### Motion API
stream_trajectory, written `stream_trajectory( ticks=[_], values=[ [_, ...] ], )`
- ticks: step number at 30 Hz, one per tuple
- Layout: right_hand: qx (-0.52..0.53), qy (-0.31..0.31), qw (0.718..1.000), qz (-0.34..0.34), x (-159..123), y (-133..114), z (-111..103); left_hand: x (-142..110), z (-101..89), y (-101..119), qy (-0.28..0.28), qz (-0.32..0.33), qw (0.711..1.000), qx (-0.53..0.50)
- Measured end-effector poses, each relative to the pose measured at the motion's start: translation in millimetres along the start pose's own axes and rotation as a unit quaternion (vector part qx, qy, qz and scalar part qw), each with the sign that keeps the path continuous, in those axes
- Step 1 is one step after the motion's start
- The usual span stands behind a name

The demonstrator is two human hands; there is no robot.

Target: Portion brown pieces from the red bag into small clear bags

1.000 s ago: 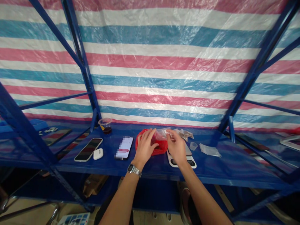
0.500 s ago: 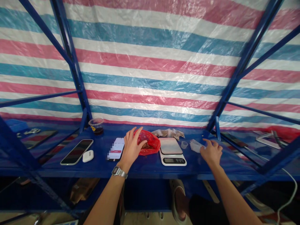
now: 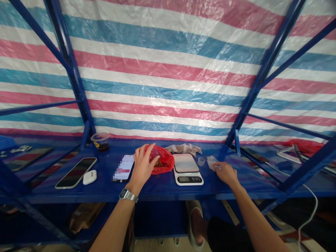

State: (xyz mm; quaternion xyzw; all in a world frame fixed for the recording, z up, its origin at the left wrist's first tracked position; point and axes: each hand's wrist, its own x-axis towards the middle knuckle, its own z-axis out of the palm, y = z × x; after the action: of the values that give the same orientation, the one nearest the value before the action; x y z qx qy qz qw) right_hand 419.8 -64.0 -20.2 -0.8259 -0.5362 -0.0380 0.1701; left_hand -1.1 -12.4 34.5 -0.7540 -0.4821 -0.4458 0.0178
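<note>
My left hand (image 3: 143, 164), with a silver watch (image 3: 128, 195) at its wrist, is at the left side of a red plastic bag (image 3: 166, 168). Its fingers are spread over the bag's edge. Small brown pieces (image 3: 158, 162) lie inside the open bag. On the right, my right hand (image 3: 226, 173) pinches the near edge of a clear plastic bag (image 3: 211, 162) lying on the shelf. Between the hands sits a white digital scale (image 3: 187, 168) with a bare metal plate. Beside the scale stands a small clear cup (image 3: 201, 161).
Filled clear bags (image 3: 183, 149) lie behind the scale. To the left are a lit phone (image 3: 124, 168), a white earbud case (image 3: 89, 177), a dark phone (image 3: 76, 173) and a plastic tub of dark liquid (image 3: 101, 142). Blue metal posts (image 3: 252, 87) frame the shelf; striped sheeting (image 3: 168, 70) hangs behind.
My right hand has lowered onto the clear bag and its fingers have closed on the bag's edge. The left hand stays at the red bag. The whole view has shifted slightly.
</note>
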Motion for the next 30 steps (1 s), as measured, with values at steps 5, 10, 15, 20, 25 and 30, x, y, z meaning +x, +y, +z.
stream_trajectory(
  ticks=[5, 10, 15, 20, 25, 30],
  values=[
    [0.087, 0.140, 0.985, -0.045, 7.5, -30.5, -19.9, -1.3, -0.8, 4.3, -0.011, -0.006, 1.000, 0.000],
    [0.032, 0.025, 0.988, -0.151, 43.6, -108.8, -28.2, -3.9, 2.7, 7.7, -0.020, -0.022, 1.000, -0.003],
    [-0.026, -0.059, 0.981, -0.182, 88.0, -161.0, -14.0, -3.3, 8.6, 8.9, -0.026, -0.003, 0.999, -0.022],
    [-0.097, -0.126, 0.960, -0.229, 102.1, -163.7, -1.0, 5.5, 5.2, 4.9, -0.010, -0.023, 0.999, -0.032],
    [-0.131, -0.134, 0.935, -0.300, 99.6, -148.3, -5.8, 4.0, -2.8, -3.6, -0.048, -0.053, 0.997, 0.027],
    [-0.160, -0.100, 0.920, -0.343, 98.8, -135.6, -11.6, -20.8, -1.9, -8.4, -0.042, -0.158, 0.978, 0.128]
  ],
)
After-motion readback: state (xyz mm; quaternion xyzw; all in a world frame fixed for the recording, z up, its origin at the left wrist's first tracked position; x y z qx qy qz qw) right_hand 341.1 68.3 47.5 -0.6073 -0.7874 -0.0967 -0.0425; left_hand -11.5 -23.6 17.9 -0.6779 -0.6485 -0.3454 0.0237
